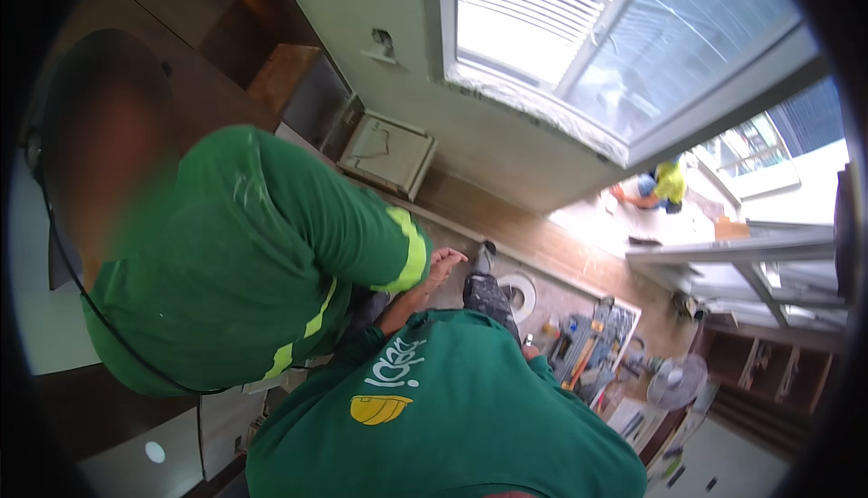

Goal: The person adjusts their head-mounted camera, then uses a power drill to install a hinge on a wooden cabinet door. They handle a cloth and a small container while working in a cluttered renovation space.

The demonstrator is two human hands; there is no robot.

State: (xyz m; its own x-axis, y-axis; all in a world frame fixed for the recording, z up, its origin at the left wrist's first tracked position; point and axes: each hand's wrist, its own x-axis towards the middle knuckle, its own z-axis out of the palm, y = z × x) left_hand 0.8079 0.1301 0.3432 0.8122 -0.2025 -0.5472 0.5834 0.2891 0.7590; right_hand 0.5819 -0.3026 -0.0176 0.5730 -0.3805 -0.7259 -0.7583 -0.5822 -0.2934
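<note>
My left forearm reaches forward past a co-worker's green sleeve (362,236), which has a yellow reflective band. My left hand (443,265) is held in the air beside that sleeve, fingers loosely stretched and nothing visible in them. Of my right hand (531,350) only a small part shows past my green shirt (488,398); its fingers are hidden. Just beyond it, tools and grey cases (583,340) lie in a pile. My paint-spotted trouser leg (488,294) and shoe (487,249) show below, next to a white ring-shaped item (518,297) on the floor.
The co-worker stands close on my left. A window (542,28) and an open white-framed door (741,249) are ahead and right; beyond them a person in a yellow top (669,183) crouches. A fan (676,380), shelves (768,367) and a low cabinet (387,150) stand around.
</note>
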